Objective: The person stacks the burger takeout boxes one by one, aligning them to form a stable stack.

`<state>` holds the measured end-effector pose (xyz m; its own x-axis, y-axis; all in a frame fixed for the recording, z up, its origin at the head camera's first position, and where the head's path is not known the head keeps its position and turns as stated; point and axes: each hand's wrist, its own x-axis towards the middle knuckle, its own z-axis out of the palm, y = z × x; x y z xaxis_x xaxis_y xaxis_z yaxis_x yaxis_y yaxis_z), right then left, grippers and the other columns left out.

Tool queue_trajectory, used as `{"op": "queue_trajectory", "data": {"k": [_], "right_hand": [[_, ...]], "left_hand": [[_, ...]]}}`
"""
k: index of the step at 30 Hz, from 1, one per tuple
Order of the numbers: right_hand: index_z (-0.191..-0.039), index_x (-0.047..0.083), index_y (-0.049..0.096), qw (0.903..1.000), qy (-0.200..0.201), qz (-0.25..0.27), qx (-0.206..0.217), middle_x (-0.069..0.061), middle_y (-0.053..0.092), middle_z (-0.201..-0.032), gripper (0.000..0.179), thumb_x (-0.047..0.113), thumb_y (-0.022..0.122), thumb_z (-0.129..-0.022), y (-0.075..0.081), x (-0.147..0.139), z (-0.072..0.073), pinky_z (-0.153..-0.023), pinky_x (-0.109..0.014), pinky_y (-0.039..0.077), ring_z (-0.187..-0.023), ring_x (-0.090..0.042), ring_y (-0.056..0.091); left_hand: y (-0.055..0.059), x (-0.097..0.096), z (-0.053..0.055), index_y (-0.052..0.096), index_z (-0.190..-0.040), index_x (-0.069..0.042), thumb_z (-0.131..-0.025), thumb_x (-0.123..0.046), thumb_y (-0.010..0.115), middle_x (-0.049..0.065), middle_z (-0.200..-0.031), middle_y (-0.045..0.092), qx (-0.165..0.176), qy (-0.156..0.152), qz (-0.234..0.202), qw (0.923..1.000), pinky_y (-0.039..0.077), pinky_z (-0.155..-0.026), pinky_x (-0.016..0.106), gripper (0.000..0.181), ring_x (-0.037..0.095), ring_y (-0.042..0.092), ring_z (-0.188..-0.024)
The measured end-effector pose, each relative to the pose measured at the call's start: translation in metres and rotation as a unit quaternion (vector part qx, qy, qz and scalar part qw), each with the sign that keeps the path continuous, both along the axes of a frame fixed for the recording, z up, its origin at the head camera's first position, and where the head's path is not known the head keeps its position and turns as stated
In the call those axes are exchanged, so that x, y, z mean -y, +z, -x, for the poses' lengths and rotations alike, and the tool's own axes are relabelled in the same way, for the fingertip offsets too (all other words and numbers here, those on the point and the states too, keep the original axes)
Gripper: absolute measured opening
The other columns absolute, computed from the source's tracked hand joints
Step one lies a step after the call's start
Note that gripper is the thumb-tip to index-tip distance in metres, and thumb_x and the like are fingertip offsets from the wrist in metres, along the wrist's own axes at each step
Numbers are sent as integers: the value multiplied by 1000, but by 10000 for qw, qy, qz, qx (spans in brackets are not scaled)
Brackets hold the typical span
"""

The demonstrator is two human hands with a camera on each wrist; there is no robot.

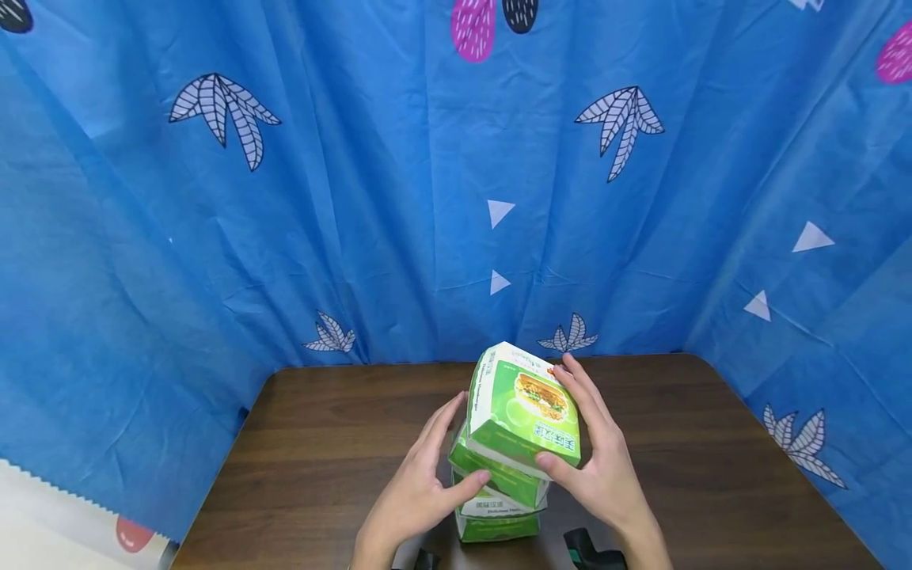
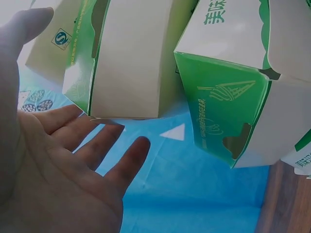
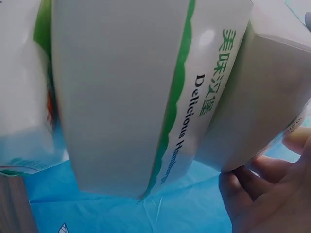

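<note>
Several green-and-white paper hamburger boxes form a stack at the table's front middle. The top hamburger box [image 1: 537, 404], printed with a burger picture, sits tilted and skewed over a green box [image 1: 499, 473] beneath. My right hand [image 1: 602, 459] holds the top box on its right side, thumb at the near corner and fingers along the far edge. On the left, my left hand [image 1: 427, 483] has its fingers extended beside the stack, thumb apart in front of it. In the left wrist view its fingertips are right by the edge of one box [image 2: 126, 58]. The lowest box [image 1: 499, 529] stands on the table.
Brown wood-grain table [image 1: 321, 443] spreads to both sides of the stack. A blue patterned curtain [image 1: 399, 198] hangs behind and along the sides. Dark wrist straps [image 1: 594, 552] show near the front edge.
</note>
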<state>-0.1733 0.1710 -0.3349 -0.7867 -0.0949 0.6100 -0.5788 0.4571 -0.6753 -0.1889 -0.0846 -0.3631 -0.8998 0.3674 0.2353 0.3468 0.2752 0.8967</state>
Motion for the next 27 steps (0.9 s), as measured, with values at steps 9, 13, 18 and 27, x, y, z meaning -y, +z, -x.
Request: {"op": "queue_trajectory", "data": {"k": [9,13,18,27], "right_hand": [[-158,21,43,9994,-201,-276,-116,0,29,-169,94,20,86,-75,6,6,-1,-99,-70,40,-149,-17,36],[-158,23,42,9989,-304,-361,-58,2,27,-169,95,20,87,-74,8,10,-3,-99,-66,41,-150,-23,35],[-159,22,39,9987,-314,-404,-78,0,25,-170,99,21,88,-73,6,14,-2,-98,-70,40,-151,-36,30],[-162,17,33,9995,292,-126,91,-3,18,-172,98,12,81,-77,1,5,7,-102,-78,29,-156,-17,19]], "left_hand": [[0,0,-1,24,-159,-46,-90,-44,79,-18,-162,32,48,-76,-57,9999,38,-115,57,89,11,38,-144],[0,1,-1,23,-159,-46,-90,-44,79,-18,-161,32,30,-71,-54,10000,39,-113,56,89,11,40,-143],[1,6,-2,22,-160,-47,-91,-43,78,-16,-162,32,-12,-68,-49,10000,43,-111,53,89,13,44,-139],[1,15,-1,22,-164,-35,-94,-28,77,-7,-156,44,-653,-321,-346,9968,53,-94,31,89,13,49,-132]]}}
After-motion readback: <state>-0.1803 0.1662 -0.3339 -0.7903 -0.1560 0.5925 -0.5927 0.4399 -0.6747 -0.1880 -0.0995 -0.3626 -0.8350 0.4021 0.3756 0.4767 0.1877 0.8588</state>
